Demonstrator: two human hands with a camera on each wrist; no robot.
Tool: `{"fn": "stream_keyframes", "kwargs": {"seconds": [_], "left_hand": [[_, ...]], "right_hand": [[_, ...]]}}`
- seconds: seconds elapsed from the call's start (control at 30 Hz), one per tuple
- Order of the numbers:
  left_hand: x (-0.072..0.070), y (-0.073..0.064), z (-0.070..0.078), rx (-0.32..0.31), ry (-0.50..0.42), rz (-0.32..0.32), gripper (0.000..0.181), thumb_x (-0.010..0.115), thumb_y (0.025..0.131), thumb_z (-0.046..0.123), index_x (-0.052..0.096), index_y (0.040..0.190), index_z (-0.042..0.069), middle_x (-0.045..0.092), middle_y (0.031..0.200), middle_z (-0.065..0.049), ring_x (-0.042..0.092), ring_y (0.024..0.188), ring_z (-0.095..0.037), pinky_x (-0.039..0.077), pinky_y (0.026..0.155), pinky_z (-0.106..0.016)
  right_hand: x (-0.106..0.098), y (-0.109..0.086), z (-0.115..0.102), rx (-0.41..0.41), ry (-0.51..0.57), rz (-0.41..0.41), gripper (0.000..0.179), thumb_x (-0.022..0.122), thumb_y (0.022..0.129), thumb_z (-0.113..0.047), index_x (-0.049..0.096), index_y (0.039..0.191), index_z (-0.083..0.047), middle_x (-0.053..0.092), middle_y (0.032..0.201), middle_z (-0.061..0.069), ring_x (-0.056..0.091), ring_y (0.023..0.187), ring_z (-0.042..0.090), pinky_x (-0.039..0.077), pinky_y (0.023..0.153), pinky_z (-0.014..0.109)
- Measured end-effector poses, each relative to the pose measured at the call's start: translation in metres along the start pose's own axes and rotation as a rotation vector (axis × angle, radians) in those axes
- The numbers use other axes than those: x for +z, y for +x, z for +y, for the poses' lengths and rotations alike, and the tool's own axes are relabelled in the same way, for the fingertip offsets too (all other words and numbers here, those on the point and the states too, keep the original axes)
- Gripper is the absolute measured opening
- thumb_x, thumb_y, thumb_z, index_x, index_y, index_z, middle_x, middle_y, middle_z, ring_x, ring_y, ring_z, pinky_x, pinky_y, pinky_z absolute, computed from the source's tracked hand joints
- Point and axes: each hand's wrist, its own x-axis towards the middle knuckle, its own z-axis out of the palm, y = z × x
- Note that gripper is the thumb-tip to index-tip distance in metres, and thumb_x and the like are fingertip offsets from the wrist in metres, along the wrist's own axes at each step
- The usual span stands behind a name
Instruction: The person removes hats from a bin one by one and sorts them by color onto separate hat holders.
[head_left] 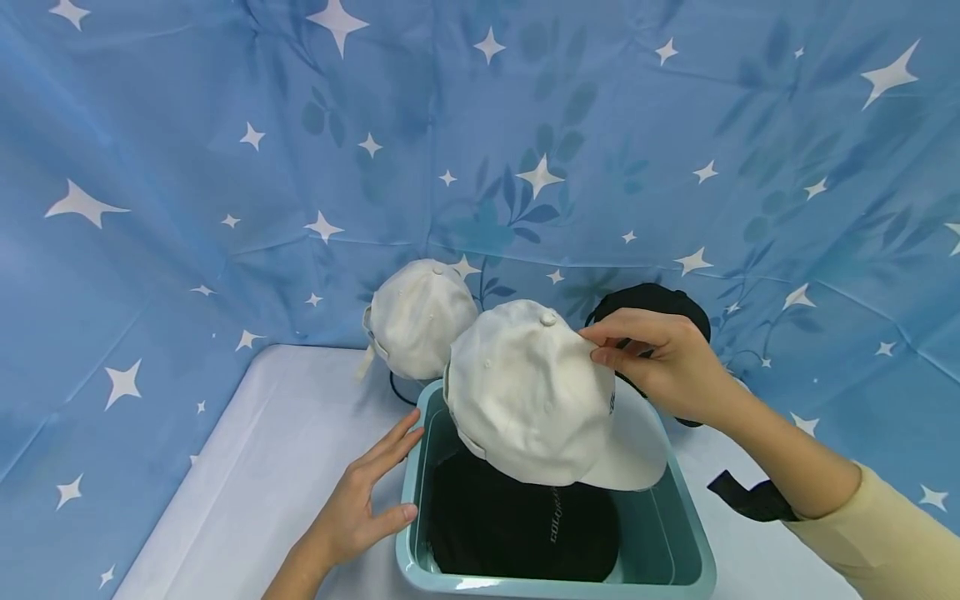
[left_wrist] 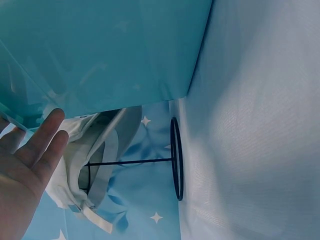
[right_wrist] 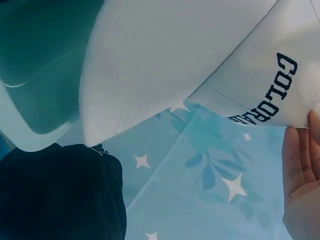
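White cotton made up the cap (head_left: 536, 396) that the right hand (head_left: 663, 362) pinched by its crown, thumb and fingertips closed on the fabric near the top button. That cap hung over the far part of a teal plastic tub (head_left: 678, 546), its brim pointing toward the tub's right wall. From the right wrist view, the brim's underside and dark lettering on the front panel (right_wrist: 272, 95) showed, with the palm (right_wrist: 302, 185) just beside the lettering.

Inside the tub lay a black cap (head_left: 517, 521) with pale lettering down its front, filling most of the bottom.

The left hand (head_left: 363, 504) rested with straight, spread fingers against the tub's left outer wall, the thumb touching the rim near the front corner; it gripped nothing. From the left wrist view the open palm (left_wrist: 25, 170) sat beside the teal wall (left_wrist: 100, 50).

Behind the tub, a second white cap (head_left: 420, 321) sat on a thin black wire stand (left_wrist: 172, 160) whose round base rested on the pale bench (head_left: 277, 442). Another black cap (head_left: 648, 304) stood behind the right hand, partly hidden by it. A black strap (head_left: 753, 498) lay on the bench to the right of the tub, under the forearm in its pale yellow sleeve (head_left: 888, 533). A blue cloth with white stars (head_left: 225, 167) hung all around.
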Motion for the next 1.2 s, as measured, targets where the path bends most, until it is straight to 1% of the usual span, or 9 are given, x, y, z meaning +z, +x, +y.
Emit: {"fn": "stream_keyframes", "kwargs": {"seconds": [0.17, 0.3, 0.4, 0.57, 0.73, 0.9, 1.03, 1.2], "left_hand": [[0.0, -0.001, -0.001, -0.005, 0.002, -0.003, 0.071, 0.064, 0.077, 0.016, 0.039, 0.142, -0.001, 0.027, 0.151, -0.019, 0.033, 0.136, -0.033, 0.037, 0.103, -0.032], [0.0, -0.001, -0.002, -0.002, 0.003, -0.003, 0.072, 0.064, 0.077, 0.016, 0.039, 0.142, -0.001, 0.026, 0.152, -0.019, 0.033, 0.136, -0.033, 0.035, 0.104, -0.031], [0.0, -0.001, -0.002, 0.001, 0.001, -0.001, 0.072, 0.064, 0.077, 0.016, 0.039, 0.142, -0.001, 0.027, 0.152, -0.019, 0.033, 0.136, -0.034, 0.035, 0.104, -0.031], [0.0, -0.001, -0.002, -0.004, 0.004, 0.0, 0.072, 0.064, 0.077, 0.017, 0.039, 0.142, -0.001, 0.027, 0.152, -0.019, 0.033, 0.136, -0.033, 0.036, 0.103, -0.033], [-0.001, -0.001, -0.001, -0.012, 0.006, -0.004, 0.072, 0.063, 0.077, 0.017, 0.039, 0.142, 0.0, 0.027, 0.152, -0.018, 0.033, 0.136, -0.033, 0.039, 0.102, -0.035], [-0.001, -0.001, -0.001, -0.021, 0.008, -0.009, 0.07, 0.063, 0.078, 0.018, 0.039, 0.142, 0.0, 0.027, 0.152, -0.018, 0.032, 0.137, -0.032, 0.039, 0.102, -0.036], [-0.001, -0.001, 0.0, -0.021, 0.011, -0.005, 0.07, 0.063, 0.078, 0.017, 0.039, 0.142, 0.0, 0.027, 0.152, -0.018, 0.033, 0.136, -0.032, 0.039, 0.101, -0.036], [-0.001, -0.001, 0.0, -0.02, 0.007, -0.007, 0.07, 0.063, 0.079, 0.018, 0.039, 0.142, 0.0, 0.027, 0.152, -0.018, 0.032, 0.137, -0.032, 0.04, 0.1, -0.037]], "right_hand": [[0.002, 0.004, 0.007, 0.018, -0.02, 0.025, 0.041, 0.072, 0.071, 0.015, 0.072, 0.103, -0.01, 0.068, 0.094, -0.002, 0.06, 0.08, 0.006, 0.051, 0.061, 0.019], [0.002, 0.009, 0.01, 0.045, 0.003, 0.043, 0.038, 0.071, 0.073, 0.014, 0.073, 0.103, -0.009, 0.069, 0.096, -0.001, 0.061, 0.079, 0.006, 0.052, 0.062, 0.019], [0.002, 0.013, 0.012, 0.076, 0.0, 0.064, 0.035, 0.071, 0.074, 0.012, 0.073, 0.103, -0.009, 0.069, 0.096, -0.002, 0.061, 0.079, 0.005, 0.052, 0.062, 0.019], [0.003, 0.019, 0.017, 0.145, -0.052, 0.096, 0.031, 0.071, 0.079, 0.004, 0.074, 0.104, -0.014, 0.069, 0.095, -0.006, 0.06, 0.079, 0.003, 0.05, 0.063, 0.017], [0.004, 0.025, 0.022, 0.199, -0.073, 0.124, 0.028, 0.071, 0.081, -0.002, 0.073, 0.105, -0.017, 0.069, 0.093, -0.007, 0.059, 0.078, 0.005, 0.05, 0.063, 0.017], [0.005, 0.033, 0.026, 0.216, -0.082, 0.148, 0.028, 0.072, 0.081, -0.003, 0.073, 0.105, -0.018, 0.068, 0.089, -0.006, 0.059, 0.077, 0.005, 0.05, 0.064, 0.017], [0.005, 0.044, 0.027, 0.217, -0.062, 0.155, 0.027, 0.071, 0.083, -0.006, 0.073, 0.106, -0.019, 0.069, 0.09, -0.006, 0.06, 0.078, 0.005, 0.05, 0.065, 0.018], [0.005, 0.058, 0.028, 0.22, -0.052, 0.173, 0.025, 0.069, 0.084, -0.006, 0.073, 0.106, -0.017, 0.069, 0.091, -0.004, 0.06, 0.081, 0.006, 0.05, 0.065, 0.018]]}}
